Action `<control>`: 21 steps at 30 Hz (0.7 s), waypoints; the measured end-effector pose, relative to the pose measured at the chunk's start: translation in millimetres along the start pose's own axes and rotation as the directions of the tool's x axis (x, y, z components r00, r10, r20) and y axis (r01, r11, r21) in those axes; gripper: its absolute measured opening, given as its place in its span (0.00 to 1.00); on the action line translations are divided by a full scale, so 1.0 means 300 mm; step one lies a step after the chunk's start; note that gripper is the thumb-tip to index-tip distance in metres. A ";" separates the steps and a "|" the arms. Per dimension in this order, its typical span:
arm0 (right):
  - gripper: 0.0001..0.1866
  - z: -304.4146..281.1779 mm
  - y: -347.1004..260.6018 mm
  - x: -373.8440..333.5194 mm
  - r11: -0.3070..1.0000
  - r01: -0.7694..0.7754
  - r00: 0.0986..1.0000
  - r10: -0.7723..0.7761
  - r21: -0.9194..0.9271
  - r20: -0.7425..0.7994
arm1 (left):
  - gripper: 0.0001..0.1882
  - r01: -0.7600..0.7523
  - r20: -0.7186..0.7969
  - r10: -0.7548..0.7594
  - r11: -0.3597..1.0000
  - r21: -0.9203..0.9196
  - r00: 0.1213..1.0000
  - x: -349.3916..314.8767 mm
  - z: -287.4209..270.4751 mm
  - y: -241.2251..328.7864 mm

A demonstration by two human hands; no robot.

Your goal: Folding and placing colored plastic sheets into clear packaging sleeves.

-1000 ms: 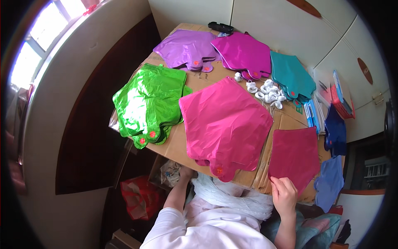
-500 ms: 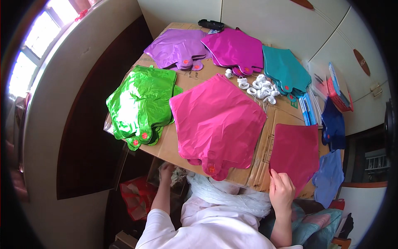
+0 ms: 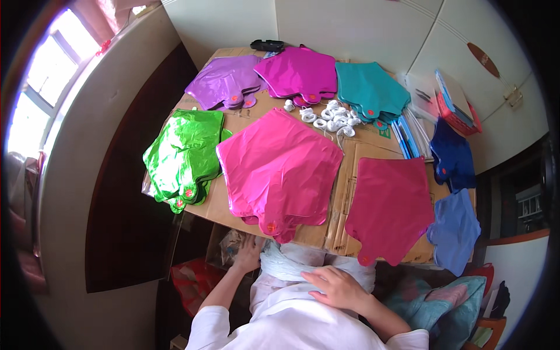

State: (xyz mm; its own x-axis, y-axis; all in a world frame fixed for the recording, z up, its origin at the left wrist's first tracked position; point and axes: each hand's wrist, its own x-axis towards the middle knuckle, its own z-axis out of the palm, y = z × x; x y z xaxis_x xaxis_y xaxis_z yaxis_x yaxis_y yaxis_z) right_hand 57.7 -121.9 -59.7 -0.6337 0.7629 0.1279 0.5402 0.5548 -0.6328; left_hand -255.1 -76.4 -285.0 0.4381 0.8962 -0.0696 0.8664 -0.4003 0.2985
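We list: foil sheets (image 3: 280, 169), piled by colour, presumably against mixing; right hand (image 3: 336, 287), empty, loosely spread; left hand (image 3: 249, 254), beside clear plastic (image 3: 230, 244), grip we cannot tell.

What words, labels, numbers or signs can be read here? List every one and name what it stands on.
No words or numbers can be read clearly.
Small red marks on the green sheets, lilac sheets, magenta sheets, teal sheets, bright pink sheets and navy sheets: too small to read.
Dark and green print on the cardboard: too small and blurred.
Red bag: pale pattern, too blurred to tell whether it is lettering.
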 end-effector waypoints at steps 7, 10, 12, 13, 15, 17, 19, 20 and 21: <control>0.41 0.176 0.176 -0.167 0.879 -0.385 0.827 0.464 -0.282 0.319 | 0.20 0.038 -0.021 -0.074 0.712 -0.701 0.997 0.042 0.050 -0.030; 0.36 0.181 0.172 -0.227 0.901 -0.405 0.905 0.420 -0.159 0.075 | 0.15 0.118 0.006 -0.169 0.662 -0.740 0.986 0.025 -0.206 0.059; 0.32 0.096 0.129 -0.236 0.844 -0.536 0.844 0.535 0.015 0.031 | 0.16 0.061 0.013 -0.074 0.694 -0.718 0.997 0.019 -0.364 0.109; 0.31 0.046 0.134 -0.259 0.837 -0.538 0.842 0.540 0.101 0.010 | 0.16 0.043 0.007 -0.055 0.697 -0.716 0.998 0.033 -0.459 0.159; 0.31 -0.083 0.138 -0.310 0.859 -0.488 0.868 0.497 0.154 -0.024 | 0.16 0.013 0.074 0.030 0.858 -0.513 0.997 0.058 -0.661 0.280; 0.32 -0.228 0.087 -0.332 0.830 -0.524 0.849 0.528 0.192 0.034 | 0.14 -0.171 0.036 0.191 0.937 -0.304 0.981 0.068 -0.743 0.343; 0.31 -0.302 0.026 -0.355 0.850 -0.524 0.838 0.525 0.046 -0.148 | 0.15 -0.252 -0.034 0.254 0.923 -0.291 0.967 0.077 -0.846 0.423; 0.31 -0.332 -0.003 -0.363 0.836 -0.548 0.816 0.529 -0.018 -0.234 | 0.15 -0.248 -0.041 0.248 0.915 -0.317 0.968 0.076 -0.892 0.446; 0.32 -0.355 -0.025 -0.370 0.815 -0.574 0.790 0.524 -0.083 -0.319 | 0.16 -0.244 -0.050 0.242 0.906 -0.345 0.969 0.074 -0.938 0.458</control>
State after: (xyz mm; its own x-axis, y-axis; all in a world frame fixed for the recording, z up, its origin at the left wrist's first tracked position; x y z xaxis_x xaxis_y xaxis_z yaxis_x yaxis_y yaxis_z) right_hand 182.9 -175.4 12.3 -0.0410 0.9991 0.0128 0.8495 0.0416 -0.5259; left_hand -193.7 -57.7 22.4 0.6219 0.7813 0.0523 0.5957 -0.5154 0.6161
